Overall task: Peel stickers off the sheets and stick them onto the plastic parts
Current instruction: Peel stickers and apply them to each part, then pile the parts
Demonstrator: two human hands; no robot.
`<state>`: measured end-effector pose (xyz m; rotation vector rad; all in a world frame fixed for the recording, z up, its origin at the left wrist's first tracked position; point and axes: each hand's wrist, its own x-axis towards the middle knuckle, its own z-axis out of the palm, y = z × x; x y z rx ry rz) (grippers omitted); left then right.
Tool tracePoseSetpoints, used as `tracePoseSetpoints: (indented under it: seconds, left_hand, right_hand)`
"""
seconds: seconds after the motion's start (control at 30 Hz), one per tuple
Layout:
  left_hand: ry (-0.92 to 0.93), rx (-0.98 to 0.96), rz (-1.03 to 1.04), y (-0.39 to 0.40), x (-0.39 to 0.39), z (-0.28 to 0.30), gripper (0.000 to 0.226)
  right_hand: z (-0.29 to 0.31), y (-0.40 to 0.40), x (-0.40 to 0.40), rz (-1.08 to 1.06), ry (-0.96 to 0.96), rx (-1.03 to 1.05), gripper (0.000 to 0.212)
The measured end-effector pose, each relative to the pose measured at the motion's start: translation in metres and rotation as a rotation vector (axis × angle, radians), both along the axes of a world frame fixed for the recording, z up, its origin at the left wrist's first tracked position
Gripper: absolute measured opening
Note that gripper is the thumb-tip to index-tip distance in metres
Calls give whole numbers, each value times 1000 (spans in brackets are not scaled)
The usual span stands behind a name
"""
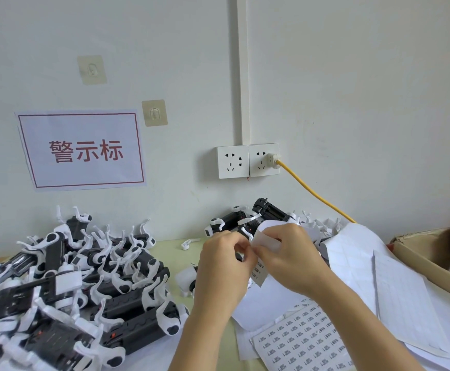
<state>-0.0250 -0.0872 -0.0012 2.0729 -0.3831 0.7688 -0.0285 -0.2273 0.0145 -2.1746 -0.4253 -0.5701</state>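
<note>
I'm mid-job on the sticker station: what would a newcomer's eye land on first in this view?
Probably both hands, left hand and right hand, meeting at centre and pinching a curled sticker sheet. Next, the big heap of black-and-white plastic parts filling the table's left side. Then the red-lettered wall sign above that heap, and the yellow cable running down from the wall socket.

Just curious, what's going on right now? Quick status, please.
Both hands pinching a sticker sheet. Peeling under way. Plastic parts piled left, nothing blocking.
</note>
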Motion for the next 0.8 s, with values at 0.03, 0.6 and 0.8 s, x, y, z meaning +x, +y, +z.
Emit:
tracePoseSetpoints:
  seconds: [0.03, 0.6, 0.8]
  left_hand:
    - [7, -19, -5, 0, 0, 0, 10]
    - [181, -206, -148, 3, 2, 3, 29]
    - [196, -174, -161, 4, 1, 3, 25]
  right_hand:
    - [0, 0, 0, 8, 5, 8, 35]
    - [0, -12, 4, -23, 47, -1, 35]
    - [1, -14, 3, -52, 81, -13, 32]
